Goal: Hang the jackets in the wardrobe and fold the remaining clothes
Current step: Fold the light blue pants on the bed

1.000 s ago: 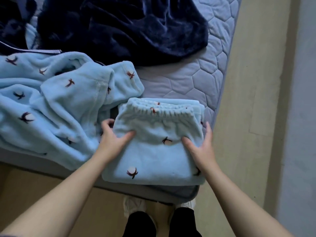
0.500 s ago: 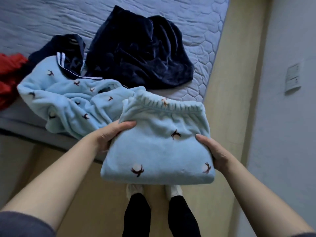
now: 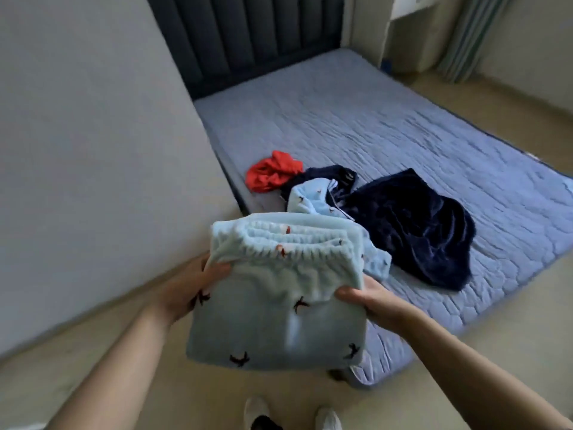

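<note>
Since the folded pyjama trousers [image 3: 279, 318] hang in the air over the floor [image 3: 511, 346], just off the near corner of the bed [image 3: 403, 125], the coming move turns on where they go down: bare mattress lies ahead and to the right, so the right hand [image 3: 375, 301] is the nearer to it. The bundle sits squarely between the two hands. Its long axis runs away from the person, with the gathered waistband at the far end and the folded edge nearest the body. The left hand [image 3: 189, 293] grips the left side just below the waistband and the right hand grips the right side at the same level. Each thumb is clamped on top, and the fingers beneath are hidden by the cloth. Just beyond the waistband lies the unfolded heap: a pale blue top [image 3: 313, 200], a dark blue fleece [image 3: 412, 225] and a red garment [image 3: 273, 175]. Any landing spot, I judge, must clear these
</note>
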